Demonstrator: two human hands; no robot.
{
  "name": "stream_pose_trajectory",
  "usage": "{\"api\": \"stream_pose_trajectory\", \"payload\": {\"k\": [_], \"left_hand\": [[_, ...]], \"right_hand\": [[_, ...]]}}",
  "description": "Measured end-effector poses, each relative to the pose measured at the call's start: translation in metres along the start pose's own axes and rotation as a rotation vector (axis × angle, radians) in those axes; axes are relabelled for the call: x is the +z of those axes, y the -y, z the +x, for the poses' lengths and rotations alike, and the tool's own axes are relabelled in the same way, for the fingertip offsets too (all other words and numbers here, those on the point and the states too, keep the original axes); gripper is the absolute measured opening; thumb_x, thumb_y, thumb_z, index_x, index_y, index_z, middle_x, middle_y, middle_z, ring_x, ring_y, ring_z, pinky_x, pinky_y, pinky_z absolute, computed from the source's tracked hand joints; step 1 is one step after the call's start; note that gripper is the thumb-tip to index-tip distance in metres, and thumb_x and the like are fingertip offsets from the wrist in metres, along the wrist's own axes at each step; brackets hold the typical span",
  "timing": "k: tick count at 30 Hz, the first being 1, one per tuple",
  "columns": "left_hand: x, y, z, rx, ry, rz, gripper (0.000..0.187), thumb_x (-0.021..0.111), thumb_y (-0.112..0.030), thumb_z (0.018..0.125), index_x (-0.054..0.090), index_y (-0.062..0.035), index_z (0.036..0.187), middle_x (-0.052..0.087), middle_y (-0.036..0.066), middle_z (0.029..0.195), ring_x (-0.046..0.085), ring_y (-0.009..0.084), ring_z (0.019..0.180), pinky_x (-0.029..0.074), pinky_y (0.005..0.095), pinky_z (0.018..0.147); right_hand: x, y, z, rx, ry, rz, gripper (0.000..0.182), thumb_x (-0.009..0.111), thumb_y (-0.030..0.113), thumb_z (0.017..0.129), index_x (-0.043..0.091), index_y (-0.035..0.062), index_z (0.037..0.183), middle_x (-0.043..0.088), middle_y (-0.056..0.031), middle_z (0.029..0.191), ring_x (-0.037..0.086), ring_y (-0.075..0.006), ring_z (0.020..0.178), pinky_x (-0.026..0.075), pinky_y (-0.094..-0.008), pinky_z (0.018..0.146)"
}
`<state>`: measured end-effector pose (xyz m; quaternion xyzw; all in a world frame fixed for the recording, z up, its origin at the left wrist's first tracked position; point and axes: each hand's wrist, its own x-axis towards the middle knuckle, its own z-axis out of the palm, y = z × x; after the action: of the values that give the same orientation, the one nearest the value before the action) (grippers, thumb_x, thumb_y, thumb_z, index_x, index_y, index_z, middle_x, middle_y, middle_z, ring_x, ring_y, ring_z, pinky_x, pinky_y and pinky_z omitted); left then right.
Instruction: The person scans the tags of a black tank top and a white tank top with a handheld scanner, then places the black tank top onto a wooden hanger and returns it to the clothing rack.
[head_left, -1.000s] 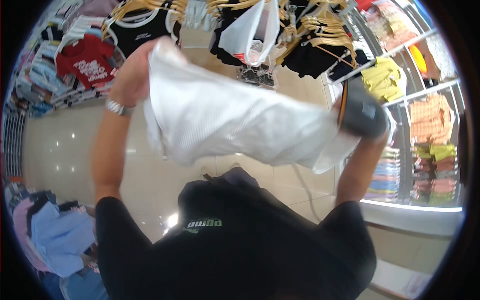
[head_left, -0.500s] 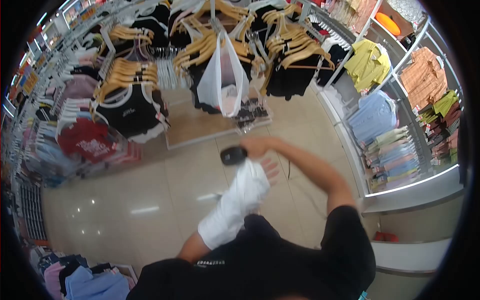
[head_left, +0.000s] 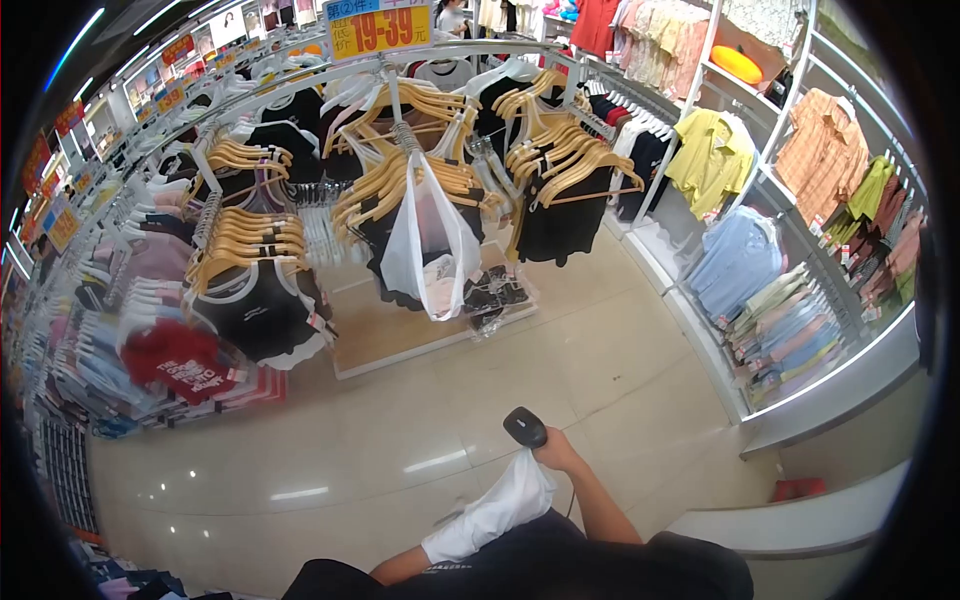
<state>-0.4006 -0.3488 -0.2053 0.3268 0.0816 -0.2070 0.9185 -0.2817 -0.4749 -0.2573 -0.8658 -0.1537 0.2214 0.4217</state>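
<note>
Near the lower middle, my right hand [head_left: 561,450] is wrapped round the handle of a black handheld barcode scanner [head_left: 525,427]. Its rounded head points up and away from me, and a thin cable runs down beside my wrist. White, soft, crumpled material [head_left: 490,518] covers my left forearm [head_left: 402,566] from below the elbow to past the wrist. My left hand is hidden by it, and its upper end comes right up under my right hand. The fingers of the left hand do not show.
Ahead, a rack of black tops [head_left: 258,312] on wooden hangers stands beside a hanging white plastic bag [head_left: 432,245]. A low wooden platform [head_left: 400,345] lies below. Shirts [head_left: 742,258] hang along the right wall shelving. A price sign [head_left: 378,28] tops the rack. Tiled floor [head_left: 370,450] lies between.
The view has tilted up, showing the price sign. Both arms now sit lower in view, and the scanner has swung to point away. My left fingers, visible before, are now hidden.
</note>
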Motion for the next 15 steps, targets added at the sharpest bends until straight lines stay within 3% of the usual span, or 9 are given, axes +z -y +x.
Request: {"api": "stream_pose_trajectory", "payload": {"k": [2,5,9,12,14,15], "left_hand": [[0.006,0.002,0.007,-0.005,0.005,-0.016,0.061,0.041,-0.046,0.101,0.032,-0.0064,0.147,0.036,0.016,0.149,0.041,0.0312,0.135,0.033,0.0518,0.114],[0.012,-0.001,0.016,0.0,0.012,-0.042,0.059,0.042,-0.045,0.101,0.033,-0.0064,0.145,0.038,0.016,0.147,0.042,0.0306,0.133,0.034,0.0511,0.113],[0.015,-0.013,0.025,0.048,0.025,-0.064,0.058,0.043,-0.045,0.101,0.035,-0.0065,0.143,0.04,0.015,0.145,0.044,0.0298,0.131,0.034,0.0502,0.113],[0.015,-0.048,0.031,0.137,0.029,-0.062,0.056,0.044,-0.044,0.1,0.037,-0.0066,0.142,0.041,0.015,0.143,0.046,0.0291,0.13,0.035,0.0496,0.112],[0.018,-0.072,0.034,0.197,0.035,-0.064,0.055,0.045,-0.044,0.1,0.038,-0.0066,0.141,0.042,0.014,0.142,0.046,0.0287,0.128,0.035,0.0491,0.112],[0.021,-0.083,0.039,0.228,0.036,-0.064,0.055,0.045,-0.043,0.1,0.038,-0.0067,0.14,0.043,0.014,0.141,0.047,0.0285,0.128,0.036,0.0489,0.112]], "right_hand": [[-0.011,0.008,-0.003,-0.032,-0.153,-0.015,0.025,0.062,0.003,0.074,0.066,-0.0041,0.098,0.072,-0.0185,0.087,0.069,-0.0316,0.082,0.053,-0.0398,0.078],[-0.038,0.056,-0.006,0.061,-0.188,-0.126,0.034,0.063,0.003,0.071,0.066,0.0008,0.104,0.069,-0.021,0.102,0.065,-0.0416,0.097,0.052,-0.0453,0.084],[-0.047,0.076,0.001,-0.372,-0.322,-0.557,0.041,0.067,0.005,0.067,0.066,0.0047,0.108,0.062,-0.0128,0.121,0.058,-0.0357,0.111,0.051,-0.0405,0.09],[-0.046,0.131,-0.018,-0.343,-0.253,-0.339,0.045,0.065,0.003,0.071,0.06,0.0023,0.115,0.063,-0.0177,0.115,0.06,-0.0399,0.107,0.05,-0.0436,0.091],[-0.045,0.179,-0.044,-0.171,0.095,-0.222,0.044,0.067,0.007,0.07,0.059,0.0017,0.112,0.061,-0.0188,0.115,0.06,-0.041,0.104,0.051,-0.0443,0.086],[-0.037,0.187,-0.052,-0.271,0.154,-0.212,0.046,0.068,0.008,0.069,0.059,0.0027,0.114,0.06,-0.0169,0.114,0.061,-0.0402,0.102,0.052,-0.0454,0.085]]}}
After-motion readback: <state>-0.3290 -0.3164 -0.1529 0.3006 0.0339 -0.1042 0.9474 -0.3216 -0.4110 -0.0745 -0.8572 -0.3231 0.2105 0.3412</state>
